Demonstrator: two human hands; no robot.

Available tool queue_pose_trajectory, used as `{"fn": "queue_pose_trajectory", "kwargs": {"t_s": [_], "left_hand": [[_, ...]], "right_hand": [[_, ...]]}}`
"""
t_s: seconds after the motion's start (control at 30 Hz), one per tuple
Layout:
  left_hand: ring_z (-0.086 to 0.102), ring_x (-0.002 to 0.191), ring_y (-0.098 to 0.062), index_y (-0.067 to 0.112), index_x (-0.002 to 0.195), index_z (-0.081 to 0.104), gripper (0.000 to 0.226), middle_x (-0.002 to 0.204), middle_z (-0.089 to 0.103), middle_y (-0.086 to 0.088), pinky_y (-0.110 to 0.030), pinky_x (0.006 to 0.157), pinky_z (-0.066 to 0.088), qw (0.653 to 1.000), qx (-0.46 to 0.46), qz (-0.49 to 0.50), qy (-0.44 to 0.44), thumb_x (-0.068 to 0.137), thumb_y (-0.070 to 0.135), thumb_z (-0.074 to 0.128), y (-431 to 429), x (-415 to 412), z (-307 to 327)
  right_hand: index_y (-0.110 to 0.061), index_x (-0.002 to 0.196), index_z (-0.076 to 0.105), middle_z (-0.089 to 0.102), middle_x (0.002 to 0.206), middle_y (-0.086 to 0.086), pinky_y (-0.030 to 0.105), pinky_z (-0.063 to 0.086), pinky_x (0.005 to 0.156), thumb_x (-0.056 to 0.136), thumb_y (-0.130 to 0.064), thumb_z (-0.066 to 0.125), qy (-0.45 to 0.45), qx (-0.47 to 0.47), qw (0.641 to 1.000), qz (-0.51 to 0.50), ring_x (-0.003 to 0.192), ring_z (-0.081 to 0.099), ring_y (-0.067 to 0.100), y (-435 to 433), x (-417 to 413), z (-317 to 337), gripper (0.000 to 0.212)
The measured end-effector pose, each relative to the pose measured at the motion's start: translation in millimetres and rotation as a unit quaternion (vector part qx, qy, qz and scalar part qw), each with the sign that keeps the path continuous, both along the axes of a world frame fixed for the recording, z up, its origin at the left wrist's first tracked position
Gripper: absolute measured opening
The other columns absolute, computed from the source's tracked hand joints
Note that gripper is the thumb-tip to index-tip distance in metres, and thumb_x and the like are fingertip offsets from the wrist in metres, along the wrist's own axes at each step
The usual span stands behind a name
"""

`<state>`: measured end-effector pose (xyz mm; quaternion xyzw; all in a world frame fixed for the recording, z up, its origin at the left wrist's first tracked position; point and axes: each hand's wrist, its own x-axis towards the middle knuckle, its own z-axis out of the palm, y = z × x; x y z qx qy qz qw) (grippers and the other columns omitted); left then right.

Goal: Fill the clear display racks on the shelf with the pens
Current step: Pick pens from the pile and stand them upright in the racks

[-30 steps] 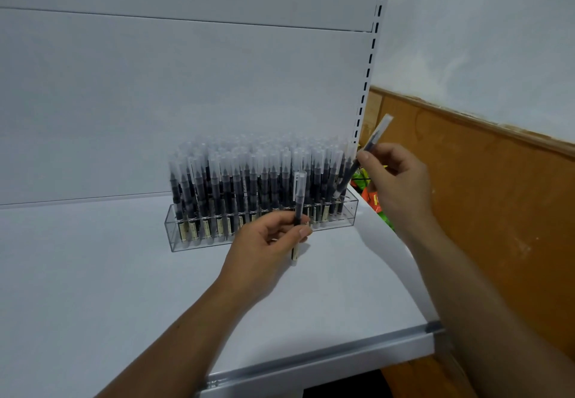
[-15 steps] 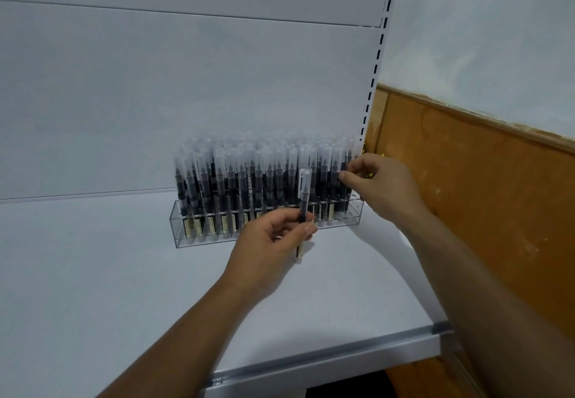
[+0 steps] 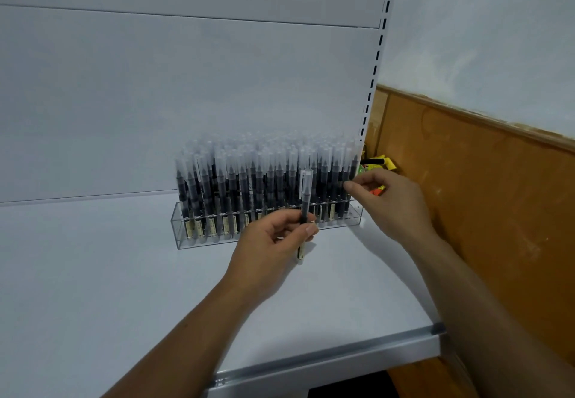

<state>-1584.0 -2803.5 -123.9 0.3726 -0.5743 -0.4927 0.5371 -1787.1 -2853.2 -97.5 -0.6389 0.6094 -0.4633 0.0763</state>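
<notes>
Clear rack [image 3: 183, 237] looks nearly full. Right grip [image 3: 385, 201] pinches its end pen [image 3: 351, 164], probably seating it. Left grip [image 3: 270, 242] holds a spare pen [image 3: 306, 186], which needs a free hole.

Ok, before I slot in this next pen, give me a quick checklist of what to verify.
1. Grip of left hand on held pen, upright, cap up: ok.
2. Seat of rack flat on shelf: ok.
3. Free slot: cannot tell; the pens look packed, and the left hand hides part of the front row.
4. Clearance of right hand from rack: not ok; its fingertips are at the end pen.
5. Seating of end pen: cannot tell.
</notes>
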Motion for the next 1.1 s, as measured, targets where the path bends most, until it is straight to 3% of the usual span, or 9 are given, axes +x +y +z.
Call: {"fn": "queue_pose_trajectory", "kwargs": {"t_s": [0.13,0.23,0.33,0.47,0.6,0.73,0.87,0.97,1.1], "left_hand": [[0.067,0.091,-0.033,0.025,0.089,0.073,0.011,0.093,0.072,-0.015,-0.021,0.069,0.056,1.0,-0.006,-0.002,-0.012,0.081,0.019,0.069,-0.2,1.2,-0.2],[0.069,0.09,-0.024,0.026,0.094,0.073,0.018,0.091,0.074,-0.004,-0.03,0.076,0.059,0.999,-0.027,-0.009,-0.039,0.077,0.029,0.067,0.5,2.4,0.5],[0.07,0.088,-0.02,0.023,0.096,0.073,0.015,0.09,0.075,-0.001,-0.028,0.077,0.058,0.999,-0.039,-0.007,-0.03,0.084,0.016,0.067,0.3,2.7,0.4],[0.064,0.096,-0.001,0.036,0.111,0.068,0.022,0.101,0.071,0.018,-0.026,0.087,0.053,0.976,-0.124,0.064,-0.17,0.091,0.028,0.065,-1.1,5.5,-5.6],[0.045,0.12,0.004,0.032,0.126,0.059,0.036,0.122,0.055,0.024,-0.026,0.103,0.034,0.898,-0.253,0.169,-0.319,0.091,0.042,0.057,-2.3,5.4,-9.1],[0.039,0.129,-0.013,0.022,0.129,0.059,0.043,0.132,0.053,0.01,-0.03,0.112,0.02,0.84,-0.281,0.212,-0.413,0.09,0.038,0.054,-4.0,4.5,-11.0],[0.041,0.127,-0.02,0.017,0.131,0.058,0.048,0.131,0.054,0.004,-0.038,0.112,0.022,0.811,-0.273,0.219,-0.469,0.086,0.034,0.056,-3.3,3.9,-12.5],[0.04,0.126,-0.021,0.017,0.134,0.055,0.05,0.132,0.053,0.004,-0.039,0.112,0.024,0.804,-0.257,0.208,-0.494,0.086,0.034,0.058,-3.6,3.2,-13.9],[0.041,0.125,-0.021,0.018,0.133,0.056,0.05,0.13,0.053,0.005,-0.04,0.111,0.025,0.798,-0.247,0.205,-0.51,0.086,0.033,0.06,-4.3,3.5,-14.9]], "right_hand": [[-0.037,0.086,0.07,0.068,0.084,-0.016,0.022,0.052,0.067,0.087,-0.042,0.065,-0.109,-0.039,0.986,0.122,0.08,0.061,0.004,27.3,20.5,-0.9,0.007],[-0.038,0.088,0.069,0.064,0.091,-0.014,0.022,0.048,0.066,0.084,-0.035,0.071,-0.06,-0.017,0.974,0.22,0.079,0.058,0.011,39.0,37.6,-1.2,0.005],[-0.029,0.084,0.069,0.06,0.091,-0.008,0.029,0.047,0.064,0.083,-0.022,0.075,-0.046,-0.022,0.973,0.226,0.074,0.056,0.02,38.9,47.8,-1.0,0.01],[-0.023,0.082,0.069,0.063,0.074,-0.006,0.019,0.043,0.053,0.086,-0.016,0.071,-0.122,-0.023,0.962,0.244,0.059,0.054,0.012,36.1,42.9,1.9,0.008],[-0.021,0.088,0.068,0.063,0.066,-0.01,0.016,0.043,0.046,0.091,-0.017,0.067,-0.222,-0.084,0.958,0.163,0.052,0.054,0.005,24.5,17.5,20.1,0.005],[-0.02,0.094,0.066,0.064,0.078,-0.002,0.042,0.056,0.059,0.092,-0.022,0.066,-0.174,-0.112,0.975,0.076,0.065,0.059,0.013,6.5,-0.5,34.4,0.003],[-0.02,0.097,0.066,0.064,0.081,-0.007,0.051,0.057,0.07,0.091,-0.026,0.067,-0.113,-0.099,0.987,0.052,0.078,0.063,0.02,-4.2,-6.5,34.0,0.009],[-0.022,0.095,0.065,0.062,0.078,-0.014,0.044,0.058,0.068,0.091,-0.027,0.067,-0.089,-0.094,0.99,0.048,0.067,0.06,0.001,-8.8,-6.9,29.4,0.007],[-0.025,0.092,0.064,0.061,0.077,-0.016,0.035,0.055,0.065,0.091,-0.03,0.067,-0.056,-0.1,0.993,0.035,0.069,0.059,0.005,-14.8,-10.5,30.4,0.006]]}}
